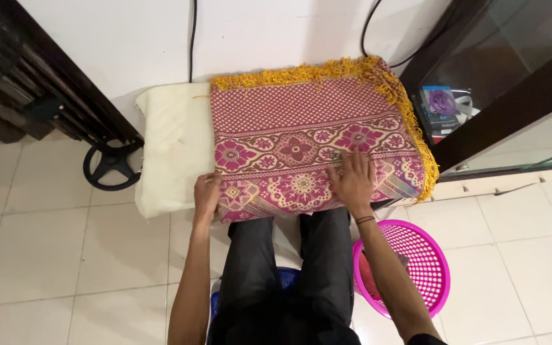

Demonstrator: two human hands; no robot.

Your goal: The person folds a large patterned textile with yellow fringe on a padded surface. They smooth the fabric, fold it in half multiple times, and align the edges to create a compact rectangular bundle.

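A folded pink cloth (pixel 295 128) with flower patterns and a yellow fringe lies on a cream cushioned surface (pixel 170 140) in front of me. My left hand (pixel 206 195) grips the cloth's near left corner, fingers curled around its edge. Flat on the cloth's near right part rests my right hand (pixel 352 180), fingers spread. My legs in dark trousers (pixel 289 268) are below the cloth.
A pink perforated plastic basket (pixel 423 255) stands on the tiled floor at my right. A dark glass cabinet (pixel 499 89) is at the right, dark furniture (pixel 20 70) at the left, and a black round stand (pixel 111 165) by the wall. Cables hang down the white wall.
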